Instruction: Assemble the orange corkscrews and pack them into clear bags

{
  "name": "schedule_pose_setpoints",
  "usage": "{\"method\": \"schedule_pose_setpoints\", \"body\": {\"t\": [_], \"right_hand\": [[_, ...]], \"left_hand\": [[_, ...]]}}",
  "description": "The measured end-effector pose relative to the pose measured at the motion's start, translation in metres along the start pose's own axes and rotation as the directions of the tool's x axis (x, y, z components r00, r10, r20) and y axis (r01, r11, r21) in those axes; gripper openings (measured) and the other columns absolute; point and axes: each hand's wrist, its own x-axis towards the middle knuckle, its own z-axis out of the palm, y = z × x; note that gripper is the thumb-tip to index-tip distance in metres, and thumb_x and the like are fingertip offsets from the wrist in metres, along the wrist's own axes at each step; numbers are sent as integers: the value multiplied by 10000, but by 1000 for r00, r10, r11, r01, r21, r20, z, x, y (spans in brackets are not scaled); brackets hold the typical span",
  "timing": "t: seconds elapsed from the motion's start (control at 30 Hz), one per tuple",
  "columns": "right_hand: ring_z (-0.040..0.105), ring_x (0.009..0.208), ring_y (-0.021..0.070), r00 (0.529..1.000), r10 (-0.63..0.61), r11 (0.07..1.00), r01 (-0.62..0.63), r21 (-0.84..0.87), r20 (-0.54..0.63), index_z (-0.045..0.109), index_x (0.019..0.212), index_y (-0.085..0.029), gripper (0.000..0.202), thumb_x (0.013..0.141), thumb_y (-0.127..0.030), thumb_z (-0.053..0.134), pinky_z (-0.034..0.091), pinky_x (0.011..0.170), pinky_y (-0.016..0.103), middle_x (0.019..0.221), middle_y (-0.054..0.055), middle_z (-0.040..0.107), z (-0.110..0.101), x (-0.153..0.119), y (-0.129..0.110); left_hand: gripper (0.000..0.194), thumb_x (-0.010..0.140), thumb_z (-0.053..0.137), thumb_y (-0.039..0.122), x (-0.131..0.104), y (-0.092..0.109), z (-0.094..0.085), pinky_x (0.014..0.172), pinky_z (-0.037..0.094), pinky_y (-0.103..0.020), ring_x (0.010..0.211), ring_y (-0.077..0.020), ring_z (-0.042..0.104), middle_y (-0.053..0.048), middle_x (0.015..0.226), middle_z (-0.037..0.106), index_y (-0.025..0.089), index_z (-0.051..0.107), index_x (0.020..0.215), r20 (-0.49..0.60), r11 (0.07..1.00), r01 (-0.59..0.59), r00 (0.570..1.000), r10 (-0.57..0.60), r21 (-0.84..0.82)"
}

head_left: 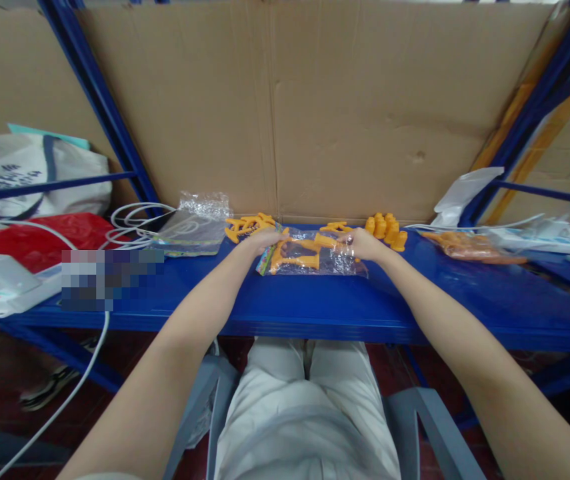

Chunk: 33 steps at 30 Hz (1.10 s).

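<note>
A clear plastic bag (337, 265) with orange plastic parts (297, 260) inside lies at the middle of the blue table. My left hand (269, 238) is closed on the bag's left end, beside its coloured label. At the right end, my right hand (362, 244) has its fingers closed at the bag's upper edge, near an orange piece. Loose orange parts (249, 225) lie behind my left hand. A group of orange pieces (385, 228) stands just behind my right hand, with a flat orange part (335, 227) between the hands.
An empty-looking clear bag (192, 233) and white cables (132, 227) lie to the left, near a red bag (65, 233) and a white power strip (25, 293). A packet of orange parts (469, 247) lies right. Cardboard (315, 120) walls the back, between blue posts.
</note>
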Motion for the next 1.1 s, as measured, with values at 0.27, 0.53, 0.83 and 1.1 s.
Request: {"method": "schedule_pose_setpoints", "body": {"t": [0.27, 0.53, 0.83, 1.1], "right_hand": [[666, 918, 290, 993, 108, 956, -88, -281, 55, 758, 855, -197, 257, 881, -325, 537, 347, 769, 364, 878, 105, 746, -3, -3, -30], [637, 855, 267, 975, 121, 942, -54, -332, 184, 746, 790, -219, 293, 888, -329, 493, 334, 782, 384, 771, 67, 718, 5, -3, -27], [605, 1040, 300, 979, 48, 937, 24, -349, 197, 743, 978, -175, 320, 911, -230, 435, 364, 785, 379, 1073, 141, 713, 11, -3, -34], [552, 1149, 308, 990, -17, 921, 70, -384, 138, 694, 1214, -198, 378, 941, -221, 434, 402, 853, 421, 1154, 155, 675, 19, -3, -33]], "left_hand": [[141, 743, 737, 125, 4, -4, 0, 723, 554, -275, 824, -269, 690, -73, 631, 667, 173, 645, 648, -67, 967, -48, 995, 67, 248], [251, 743, 688, 139, 9, -4, 17, 1167, 291, -330, 1404, -294, 417, -149, 1328, 610, 160, 641, 989, -181, 819, -409, 842, 509, 402], [274, 821, 592, 234, 15, -20, 31, 1202, 148, -320, 1494, -252, 274, -150, 1480, 513, 169, 662, 1077, 57, 874, -285, 957, 286, 393], [643, 980, 229, 413, 18, -18, 30, 1219, 119, -371, 1523, -229, 145, -135, 1634, 186, 114, 268, 1548, 237, 489, -312, 948, 211, 815]]}}
